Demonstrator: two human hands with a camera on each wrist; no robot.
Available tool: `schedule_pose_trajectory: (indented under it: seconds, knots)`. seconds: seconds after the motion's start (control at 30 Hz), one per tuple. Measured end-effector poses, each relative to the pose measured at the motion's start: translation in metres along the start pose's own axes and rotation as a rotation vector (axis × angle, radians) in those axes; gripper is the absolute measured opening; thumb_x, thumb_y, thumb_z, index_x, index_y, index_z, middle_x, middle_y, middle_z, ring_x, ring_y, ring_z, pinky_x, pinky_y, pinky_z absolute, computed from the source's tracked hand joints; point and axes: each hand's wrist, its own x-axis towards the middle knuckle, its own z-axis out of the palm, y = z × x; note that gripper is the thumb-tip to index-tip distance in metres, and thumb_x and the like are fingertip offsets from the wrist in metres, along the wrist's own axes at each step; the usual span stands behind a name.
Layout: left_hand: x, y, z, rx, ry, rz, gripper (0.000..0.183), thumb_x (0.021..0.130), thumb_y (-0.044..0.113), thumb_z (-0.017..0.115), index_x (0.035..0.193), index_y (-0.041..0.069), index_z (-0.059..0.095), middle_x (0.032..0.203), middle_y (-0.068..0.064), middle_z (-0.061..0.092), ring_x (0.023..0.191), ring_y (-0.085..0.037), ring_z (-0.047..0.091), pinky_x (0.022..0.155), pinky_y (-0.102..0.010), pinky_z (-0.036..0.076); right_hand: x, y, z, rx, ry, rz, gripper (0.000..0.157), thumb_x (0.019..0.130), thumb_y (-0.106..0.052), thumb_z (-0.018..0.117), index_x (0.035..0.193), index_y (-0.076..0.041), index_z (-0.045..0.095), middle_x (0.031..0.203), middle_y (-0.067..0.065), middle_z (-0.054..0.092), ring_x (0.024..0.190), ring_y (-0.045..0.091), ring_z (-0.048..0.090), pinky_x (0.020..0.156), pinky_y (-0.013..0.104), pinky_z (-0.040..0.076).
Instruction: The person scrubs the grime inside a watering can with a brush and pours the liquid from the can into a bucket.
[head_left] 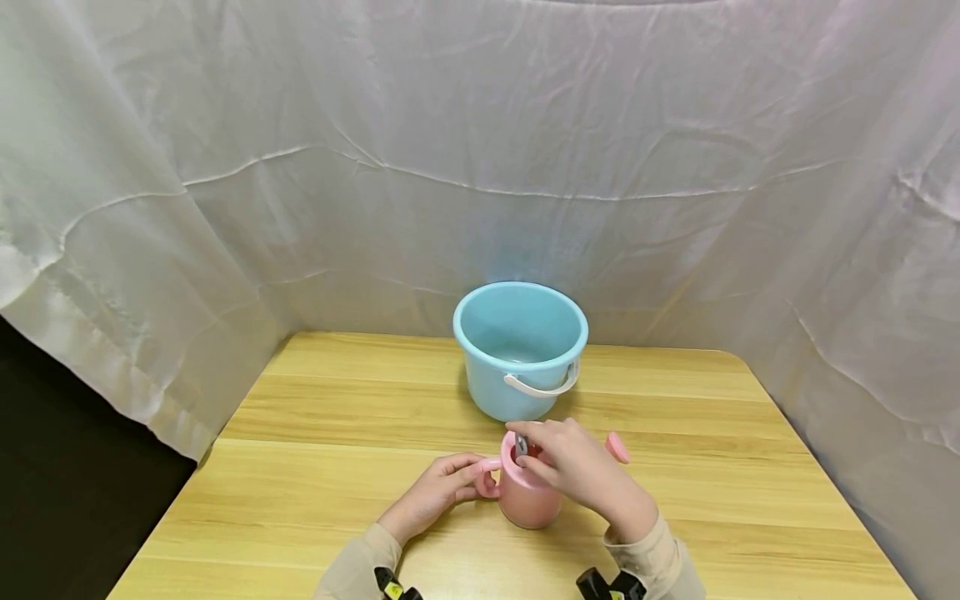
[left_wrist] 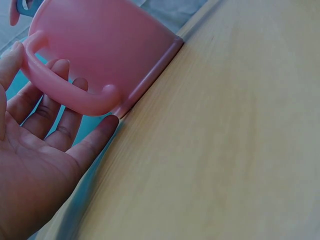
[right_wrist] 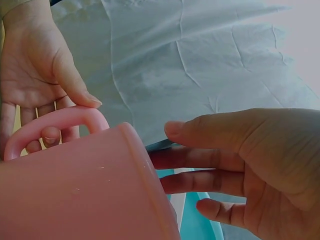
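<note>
Pink can [head_left: 529, 505] upright; your left hand [head_left: 441, 488] grips its handle [left_wrist: 65, 92], your right hand [head_left: 576, 463] pinches grey piece [head_left: 521, 445], unreleased, at mouth [head_left: 513, 456].

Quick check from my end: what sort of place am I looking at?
Probably a makeshift filming or test booth rather than a lived-in room, though I can't be sure: pale cloth hangs around the wood-grain table, and black gear sits at both sleeves.
</note>
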Motion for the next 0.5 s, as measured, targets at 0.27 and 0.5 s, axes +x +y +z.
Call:
schedule_pose_trajectory:
  seconds: [0.27, 0.5]
  knots:
    - [0.0004, -0.0008, -0.0001, 0.005, 0.001, 0.001, 0.042, 0.104, 0.026, 0.047, 0.125, -0.009, 0.056, 0.098, -0.006, 0.062, 0.103, -0.021, 0.067, 0.1, -0.041, 0.054, -0.0021, 0.0023, -0.0053, 0.043, -0.034, -0.002, 0.038, 0.086, -0.01, 0.071, 0.123, -0.008, 0.065, 0.084, -0.004, 0.071, 0.07, 0.005, 0.06, 0.065, 0.02, 0.051]
    - [0.0015, -0.0006, 0.0012, 0.012, 0.015, 0.004, 0.041, 0.103, 0.028, 0.049, 0.113, -0.011, 0.058, 0.098, -0.006, 0.062, 0.103, -0.022, 0.067, 0.099, -0.04, 0.055, -0.004, 0.0038, -0.0046, -0.031, 0.005, 0.009, 0.036, 0.085, -0.017, 0.074, 0.12, -0.012, 0.068, 0.079, -0.004, 0.065, 0.068, 0.004, 0.051, 0.062, 0.021, 0.046]
